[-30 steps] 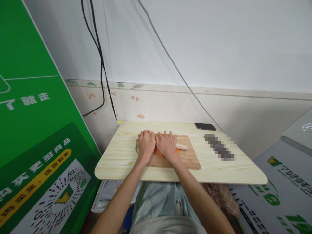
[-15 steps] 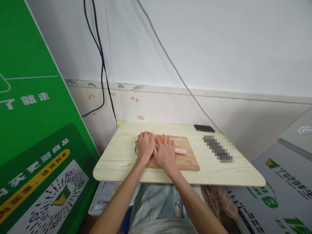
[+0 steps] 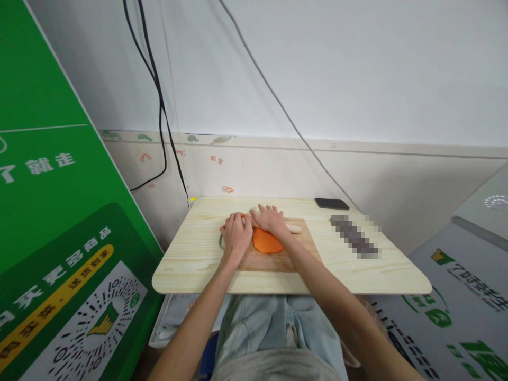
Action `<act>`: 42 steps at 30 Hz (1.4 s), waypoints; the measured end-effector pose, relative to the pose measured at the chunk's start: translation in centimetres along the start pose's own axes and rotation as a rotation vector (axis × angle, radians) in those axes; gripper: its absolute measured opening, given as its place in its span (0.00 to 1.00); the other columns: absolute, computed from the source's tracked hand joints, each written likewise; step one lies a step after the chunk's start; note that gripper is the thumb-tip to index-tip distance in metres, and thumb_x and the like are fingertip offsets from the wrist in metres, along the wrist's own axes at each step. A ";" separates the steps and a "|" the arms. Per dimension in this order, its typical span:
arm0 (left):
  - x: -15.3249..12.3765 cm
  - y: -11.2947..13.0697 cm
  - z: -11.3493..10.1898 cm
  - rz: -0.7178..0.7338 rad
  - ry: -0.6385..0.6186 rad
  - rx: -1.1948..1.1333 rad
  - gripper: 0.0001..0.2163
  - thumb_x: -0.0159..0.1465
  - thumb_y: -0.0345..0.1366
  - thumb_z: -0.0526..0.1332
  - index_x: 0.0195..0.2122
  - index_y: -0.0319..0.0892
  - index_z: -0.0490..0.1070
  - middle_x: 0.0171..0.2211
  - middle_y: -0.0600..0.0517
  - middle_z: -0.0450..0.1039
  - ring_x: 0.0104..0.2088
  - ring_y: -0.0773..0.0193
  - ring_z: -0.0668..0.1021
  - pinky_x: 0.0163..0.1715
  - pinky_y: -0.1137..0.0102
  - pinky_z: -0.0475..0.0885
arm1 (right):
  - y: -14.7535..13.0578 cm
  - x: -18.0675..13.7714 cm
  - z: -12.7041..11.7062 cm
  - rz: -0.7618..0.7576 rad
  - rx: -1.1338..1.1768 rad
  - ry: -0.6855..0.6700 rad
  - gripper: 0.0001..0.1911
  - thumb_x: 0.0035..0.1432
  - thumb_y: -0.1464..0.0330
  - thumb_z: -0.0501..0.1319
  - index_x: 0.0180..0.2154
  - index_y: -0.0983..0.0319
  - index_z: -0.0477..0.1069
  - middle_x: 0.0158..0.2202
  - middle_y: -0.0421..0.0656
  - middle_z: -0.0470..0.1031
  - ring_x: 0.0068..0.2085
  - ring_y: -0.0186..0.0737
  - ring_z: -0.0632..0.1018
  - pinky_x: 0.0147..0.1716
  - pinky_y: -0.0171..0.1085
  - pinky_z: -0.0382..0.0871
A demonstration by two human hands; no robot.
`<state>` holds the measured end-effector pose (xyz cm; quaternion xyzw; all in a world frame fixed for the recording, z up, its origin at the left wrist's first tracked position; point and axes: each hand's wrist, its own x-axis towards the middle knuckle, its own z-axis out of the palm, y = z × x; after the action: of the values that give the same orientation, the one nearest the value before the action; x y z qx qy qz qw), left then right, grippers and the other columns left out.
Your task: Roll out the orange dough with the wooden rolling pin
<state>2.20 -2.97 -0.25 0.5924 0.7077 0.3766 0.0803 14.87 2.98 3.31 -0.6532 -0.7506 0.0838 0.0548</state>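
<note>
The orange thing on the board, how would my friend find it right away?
Find the pale table, then the wooden board on it. The flat orange sheet lies there, beside the left hand. Unlike the pale rolling pin beyond, it's bright orange.

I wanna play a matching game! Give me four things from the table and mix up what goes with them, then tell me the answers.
Things:
1. Rolling pin
2. Phone
3. Flat piece
4. Wooden board

Clues:
A. Bright orange
B. Lies underneath the bright orange thing
C. Partly hidden under the right hand
D. Black, near the back edge of the table

Right pairs: 1-C, 2-D, 3-A, 4-B
</note>
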 end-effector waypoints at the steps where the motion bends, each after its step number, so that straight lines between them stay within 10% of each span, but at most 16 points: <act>1: 0.0 0.0 0.0 0.000 -0.002 0.006 0.14 0.80 0.43 0.53 0.47 0.47 0.77 0.56 0.45 0.82 0.59 0.49 0.79 0.61 0.53 0.69 | 0.0 0.0 0.0 -0.001 0.000 0.002 0.35 0.78 0.46 0.44 0.70 0.59 0.69 0.69 0.59 0.73 0.69 0.62 0.70 0.66 0.63 0.59; 12: -0.1 0.1 -0.2 -0.014 0.015 0.004 0.16 0.79 0.43 0.51 0.45 0.47 0.78 0.54 0.44 0.83 0.60 0.46 0.78 0.62 0.51 0.69 | -1.9 -8.4 3.6 -0.070 -0.075 0.290 0.32 0.79 0.57 0.44 0.76 0.59 0.62 0.77 0.56 0.62 0.75 0.62 0.61 0.71 0.60 0.51; 22: 0.0 0.2 -0.1 0.000 -0.039 0.047 0.17 0.79 0.45 0.50 0.44 0.48 0.78 0.53 0.43 0.84 0.59 0.46 0.79 0.61 0.49 0.69 | 0.0 -1.5 0.7 -0.020 0.043 0.107 0.35 0.79 0.49 0.44 0.73 0.60 0.66 0.68 0.58 0.75 0.68 0.62 0.71 0.66 0.60 0.61; 32: 0.0 0.1 0.0 -0.006 -0.026 0.029 0.17 0.79 0.44 0.49 0.44 0.47 0.78 0.53 0.43 0.84 0.58 0.44 0.79 0.62 0.48 0.70 | -1.5 -8.0 3.7 -0.071 -0.016 0.312 0.32 0.80 0.55 0.43 0.75 0.59 0.64 0.76 0.55 0.64 0.77 0.64 0.59 0.71 0.61 0.50; 42: 0.0 0.1 -0.1 -0.001 -0.036 0.051 0.17 0.79 0.45 0.50 0.43 0.48 0.78 0.53 0.43 0.84 0.59 0.44 0.79 0.60 0.50 0.71 | -0.3 -2.7 1.0 -0.016 0.044 0.138 0.33 0.78 0.50 0.46 0.71 0.60 0.69 0.67 0.57 0.75 0.69 0.61 0.71 0.68 0.60 0.59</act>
<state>2.24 -2.97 -0.10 0.6007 0.7157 0.3478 0.0779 14.74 0.24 2.43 -0.6499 -0.7482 0.0545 0.1215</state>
